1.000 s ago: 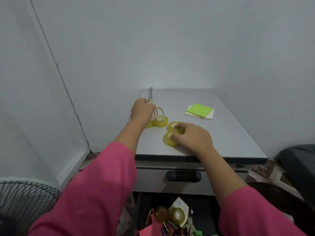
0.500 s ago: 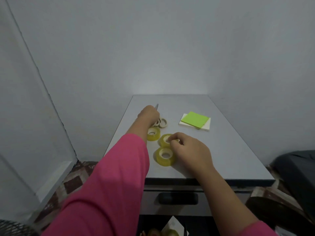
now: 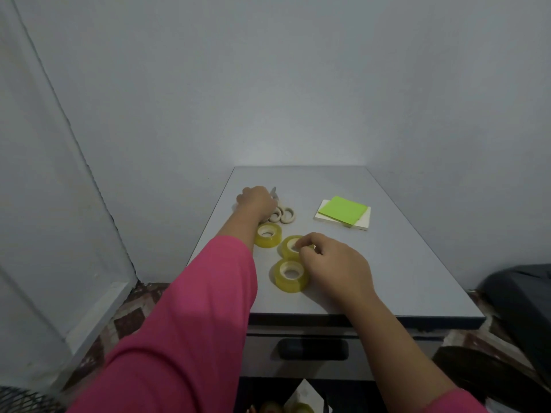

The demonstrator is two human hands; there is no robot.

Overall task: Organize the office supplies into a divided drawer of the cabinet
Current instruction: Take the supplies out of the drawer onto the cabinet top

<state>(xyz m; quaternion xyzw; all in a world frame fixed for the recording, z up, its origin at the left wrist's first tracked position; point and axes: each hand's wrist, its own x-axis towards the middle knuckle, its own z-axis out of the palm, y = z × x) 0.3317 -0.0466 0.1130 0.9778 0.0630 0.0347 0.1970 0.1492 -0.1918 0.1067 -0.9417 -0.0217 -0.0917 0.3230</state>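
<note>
Our right hand (image 3: 334,263), at frame centre, curls over the middle tape roll (image 3: 290,246) — fingertips pinching its glossy yellow ring. Our left hand (image 3: 255,201), fist-like, closes on the cream-handled scissors (image 3: 282,215) up-left. Two more tape rolls (image 3: 268,235) (image 3: 290,275) lie nearby; a green sticky pad (image 3: 343,210) sits right on the smooth grey cabinet top (image 3: 402,263) — no legible writing.

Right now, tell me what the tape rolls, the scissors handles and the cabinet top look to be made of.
Tape rolls: glossy, see-through yellowish plastic film wound on a pale core, likely card.
Scissors handles: cream, matte loops, probably plastic; the blade tip looks like grey metal.
Cabinet top: smooth grey with a soft sheen and dark edge, so painted metal or laminate; I cannot tell which.
</note>
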